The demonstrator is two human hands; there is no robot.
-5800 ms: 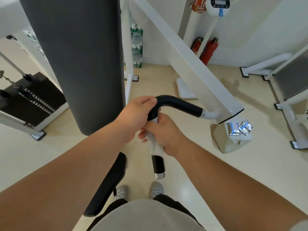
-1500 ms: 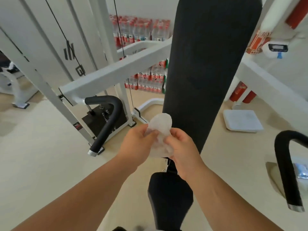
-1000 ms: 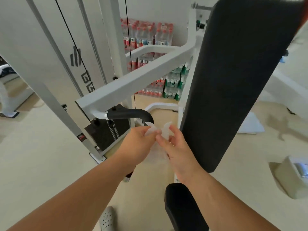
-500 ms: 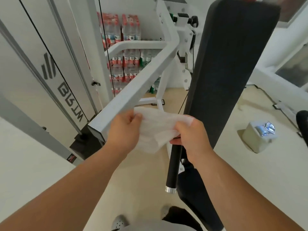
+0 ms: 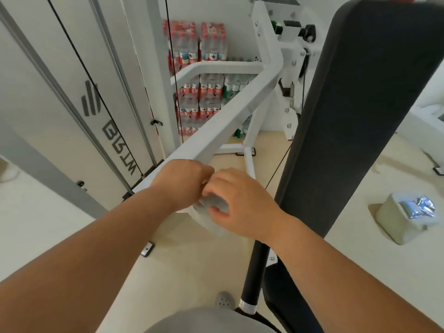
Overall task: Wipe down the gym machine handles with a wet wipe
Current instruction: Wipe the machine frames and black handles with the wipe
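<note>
Pale gym floor below; at frame centre left grip (image 5: 180, 186) and right grip (image 5: 241, 207) both pinch the wet wipe (image 5: 209, 218), bunched round the top of the handle (image 5: 252, 280). Loosely wrapped, it may slip off.

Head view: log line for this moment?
left hand: grips wet wipe | right hand: pinches wet wipe | wet wipe: bunched at handle top | handle: lower part uncovered
</note>
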